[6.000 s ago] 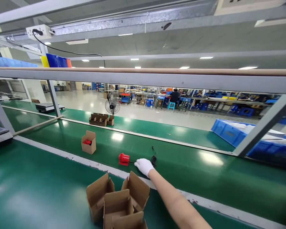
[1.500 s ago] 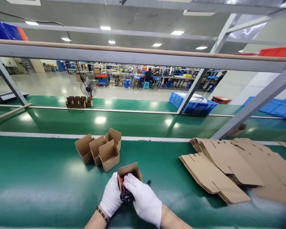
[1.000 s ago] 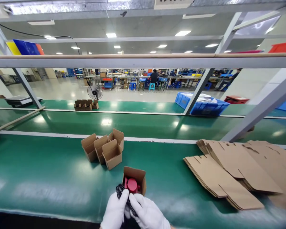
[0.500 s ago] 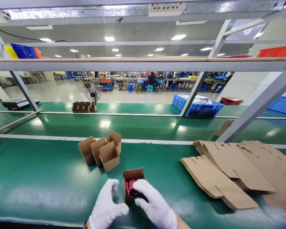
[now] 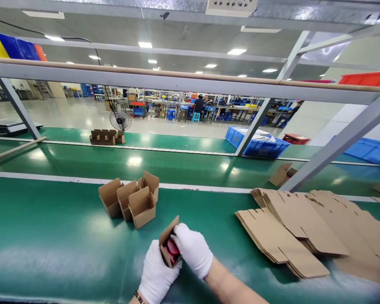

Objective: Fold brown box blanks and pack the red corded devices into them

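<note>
Open brown cardboard box (image 5: pixel 166 234), red rounded part (image 5: pixel 172 247) inside: over green table (image 5: pixel 66 240), gripped by left white-gloved hand (image 5: pixel 156 272). Right white-gloved hand (image 5: pixel 194 251): at rim, finger grip unclear. I judge box light, crushable; hold low walls.

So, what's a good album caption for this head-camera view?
Gloved left hand holds a cardboard box with a red item inside; right hand at its rim.

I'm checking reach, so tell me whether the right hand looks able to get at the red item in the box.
Probably yes: the box is open, the left hand holds it, and the right hand is at its opening, close to the red item. Whether they touch is hidden.
</note>
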{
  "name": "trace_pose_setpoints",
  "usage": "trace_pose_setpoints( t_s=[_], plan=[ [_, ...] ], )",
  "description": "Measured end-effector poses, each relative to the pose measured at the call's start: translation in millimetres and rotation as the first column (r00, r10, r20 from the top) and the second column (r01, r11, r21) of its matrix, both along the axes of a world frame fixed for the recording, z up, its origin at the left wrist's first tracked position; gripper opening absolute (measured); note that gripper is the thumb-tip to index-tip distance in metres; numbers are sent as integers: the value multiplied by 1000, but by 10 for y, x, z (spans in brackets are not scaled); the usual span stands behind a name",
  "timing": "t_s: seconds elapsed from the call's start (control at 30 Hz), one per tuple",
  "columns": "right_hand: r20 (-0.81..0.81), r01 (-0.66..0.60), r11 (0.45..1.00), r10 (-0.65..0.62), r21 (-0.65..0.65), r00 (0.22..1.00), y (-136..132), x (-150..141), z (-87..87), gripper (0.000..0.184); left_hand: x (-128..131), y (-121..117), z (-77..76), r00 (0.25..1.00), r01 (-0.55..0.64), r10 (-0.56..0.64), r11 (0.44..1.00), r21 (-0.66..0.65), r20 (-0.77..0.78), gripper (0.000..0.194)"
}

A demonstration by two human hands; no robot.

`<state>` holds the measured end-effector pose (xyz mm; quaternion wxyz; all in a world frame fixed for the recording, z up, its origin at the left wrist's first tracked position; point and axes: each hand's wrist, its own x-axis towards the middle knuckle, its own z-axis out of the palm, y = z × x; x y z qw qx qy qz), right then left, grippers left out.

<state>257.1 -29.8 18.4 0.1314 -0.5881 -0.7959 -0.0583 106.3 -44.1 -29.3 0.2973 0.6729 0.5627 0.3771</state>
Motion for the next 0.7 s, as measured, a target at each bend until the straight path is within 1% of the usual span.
trace_pose_setpoints(
  t_s=[0.07, 0.17, 0.23, 0.3, 0.33, 0.4, 0.47, 0.57, 0.63, 0.7],
  plan=[
    [31, -9, 999, 11, -39, 999, -25, -17, 52, 16, -1, 13, 16, 999, -8, 8, 1000, 20, -31, 34],
    [50, -14, 989, 22, -149, 998, -100, 9, 228, 15, -2, 29, 32, 998, 5, -2, 999, 45, -66, 31],
    [21, 8, 965, -2, -264, 1000, -121, 27, 357, 20, -8, 37, 35, 998, 33, -29, 998, 56, -61, 31],
    [-12, 31, 935, -38, -352, 999, -105, 22, 436, 25, -18, 46, 34, 997, 52, -49, 996, 66, -57, 32],
    [-19, 42, 929, -53, -368, 998, -92, 11, 444, 25, -23, 51, 33, 997, 56, -52, 996, 64, -62, 33],
    [-11, 68, 928, -77, -366, 997, -77, -15, 395, 25, -35, 60, 31, 997, 54, -51, 998, 41, -65, 34],
    [5, 87, 943, -90, -323, 996, -102, -27, 286, 29, -46, 63, 33, 997, 60, -60, 998, 8, -52, 35],
    [7, 52, 966, -52, -253, 999, -199, -12, 148, 36, -56, 57, 54, 996, 89, -89, 996, -9, -27, 32],
    [-15, 32, 958, -38, -286, 999, -250, 0, 144, 42, -61, 54, 81, 994, 105, -105, 994, -10, -14, 29],
    [-60, 40, 923, -68, -383, 996, -261, 12, 199, 49, -68, 58, 109, 994, 113, -113, 994, -4, -2, 27]
  ],
)
